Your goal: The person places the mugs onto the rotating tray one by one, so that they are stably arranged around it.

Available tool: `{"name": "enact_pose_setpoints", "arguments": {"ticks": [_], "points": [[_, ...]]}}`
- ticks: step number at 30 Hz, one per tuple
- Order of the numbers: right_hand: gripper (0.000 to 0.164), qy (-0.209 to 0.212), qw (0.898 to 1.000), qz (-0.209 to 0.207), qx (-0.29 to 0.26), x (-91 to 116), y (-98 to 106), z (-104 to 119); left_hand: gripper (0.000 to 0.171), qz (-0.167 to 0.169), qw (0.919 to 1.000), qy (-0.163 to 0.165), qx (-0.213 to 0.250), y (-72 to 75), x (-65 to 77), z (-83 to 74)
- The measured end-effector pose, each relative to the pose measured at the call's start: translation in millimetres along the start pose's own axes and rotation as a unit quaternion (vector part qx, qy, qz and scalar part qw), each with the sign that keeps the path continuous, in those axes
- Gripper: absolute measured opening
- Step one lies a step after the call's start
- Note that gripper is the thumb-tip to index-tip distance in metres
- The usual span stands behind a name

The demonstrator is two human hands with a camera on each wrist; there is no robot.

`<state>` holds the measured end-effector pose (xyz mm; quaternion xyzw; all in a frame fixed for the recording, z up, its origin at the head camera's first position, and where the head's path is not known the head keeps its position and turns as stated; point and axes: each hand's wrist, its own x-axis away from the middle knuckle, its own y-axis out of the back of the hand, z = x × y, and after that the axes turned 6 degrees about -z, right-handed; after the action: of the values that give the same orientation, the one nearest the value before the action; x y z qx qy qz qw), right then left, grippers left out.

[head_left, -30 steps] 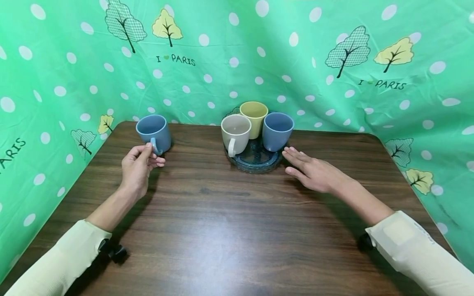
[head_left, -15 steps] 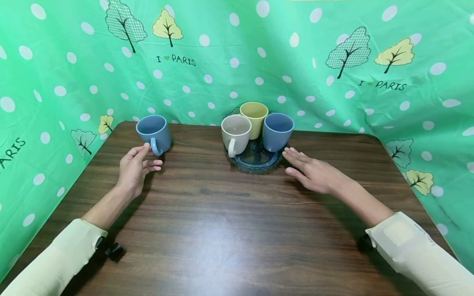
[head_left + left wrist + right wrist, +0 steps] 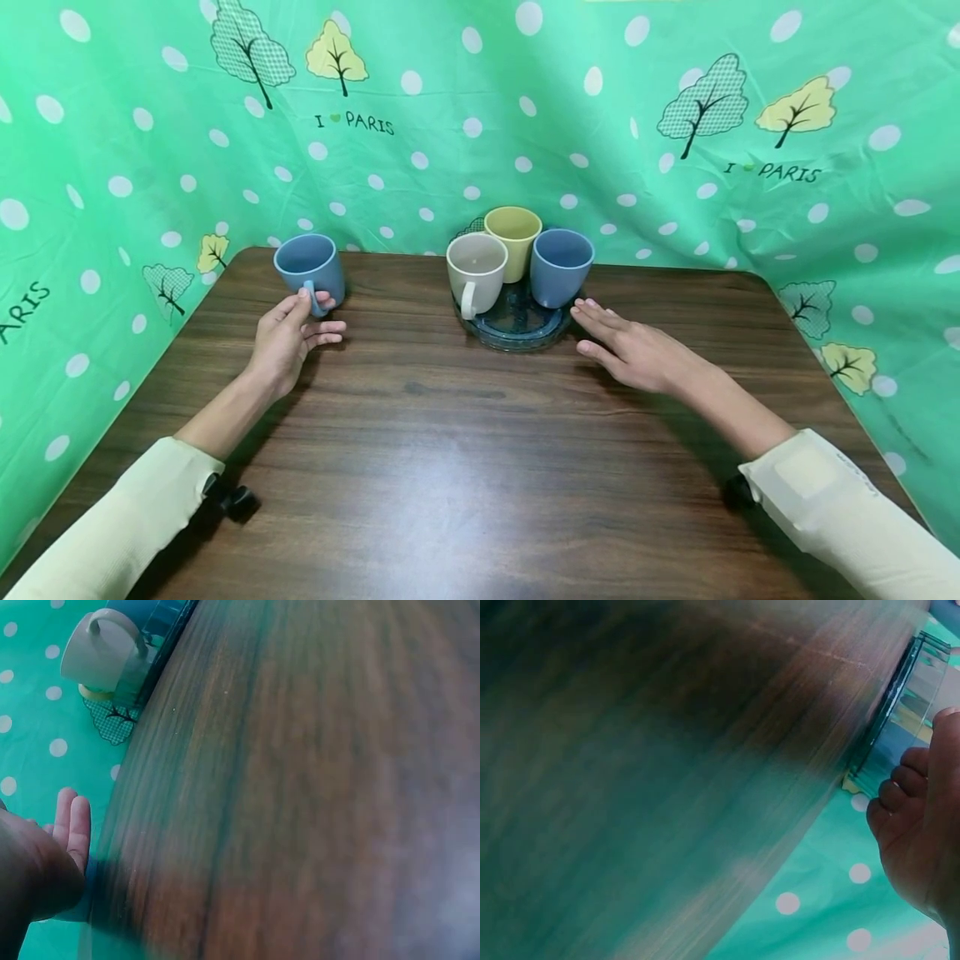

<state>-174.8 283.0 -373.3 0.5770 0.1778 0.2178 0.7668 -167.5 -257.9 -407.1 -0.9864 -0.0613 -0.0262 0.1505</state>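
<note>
On the left of the table, a blue mug stands upright with its handle toward me. My left hand pinches that handle, thumb on the near side and a fingertip showing through the loop; the lower fingers stretch out below it. A round dark glass tray sits at the back middle, bearing a white mug, a yellow mug and a second blue mug. At the tray's right rim lie the straight fingertips of my right hand, palm down.
The brown wooden table reaches back to a green dotted cloth that hangs behind and along both sides. A small black device hangs at the left sleeve's cuff.
My left hand drew back slightly from the mug handle, then came forward again, a fingertip now through the loop. The right hand and the mugs have stayed in place.
</note>
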Motion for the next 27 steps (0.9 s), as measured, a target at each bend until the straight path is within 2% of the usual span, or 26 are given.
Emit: {"name": "enact_pose_setpoints", "arguments": {"ticks": [8, 16, 27], "points": [[0.069, 0.002, 1.000, 0.001, -0.004, 1.6, 0.4, -0.5, 0.045, 0.011, 0.9999, 0.001, 0.000, -1.6, -2.3, -0.8], [0.069, 0.001, 1.000, 0.001, -0.002, 2.2, 0.2, 1.3, 0.058, 0.019, 0.9998, 0.000, 0.004, -4.1, -5.2, -0.2], [0.067, 0.011, 1.000, -0.002, -0.004, 2.8, -0.4, 3.9, 0.040, -0.008, 0.9997, -0.023, 0.011, -8.7, -4.9, 2.7]]}}
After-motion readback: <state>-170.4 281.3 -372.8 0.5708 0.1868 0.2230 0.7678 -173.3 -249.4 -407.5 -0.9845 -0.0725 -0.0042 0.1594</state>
